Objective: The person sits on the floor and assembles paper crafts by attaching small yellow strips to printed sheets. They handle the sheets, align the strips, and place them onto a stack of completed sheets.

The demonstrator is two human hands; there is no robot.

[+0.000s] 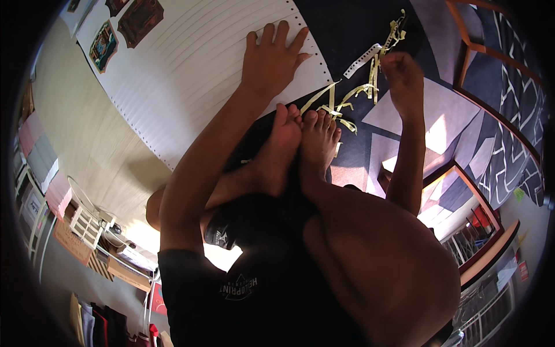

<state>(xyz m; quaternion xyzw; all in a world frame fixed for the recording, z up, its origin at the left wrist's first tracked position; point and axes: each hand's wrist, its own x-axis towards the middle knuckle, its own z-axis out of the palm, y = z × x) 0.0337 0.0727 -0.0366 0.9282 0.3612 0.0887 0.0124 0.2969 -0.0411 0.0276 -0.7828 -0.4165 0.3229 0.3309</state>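
Observation:
My left hand (269,62) lies flat with fingers spread on a large white lined sheet of paper (191,75) that has small holes punched along its edges. To its right, beyond the paper's edge, my right hand (403,72) is raised with its fingers curled together; whatever they may hold is hidden. Just left of those fingers is a white strip with holes (362,61). Thin yellowish strips (370,87) lie tangled on the dark surface between the right hand and my feet (318,136).
Dark ornate plaques (140,22) rest on the paper's far left part. A pale wooden surface (87,115) extends to the left. Patterned dark fabric (509,115) and wood-framed furniture (497,58) stand on the right. Boxes (72,237) and shelving are at lower left.

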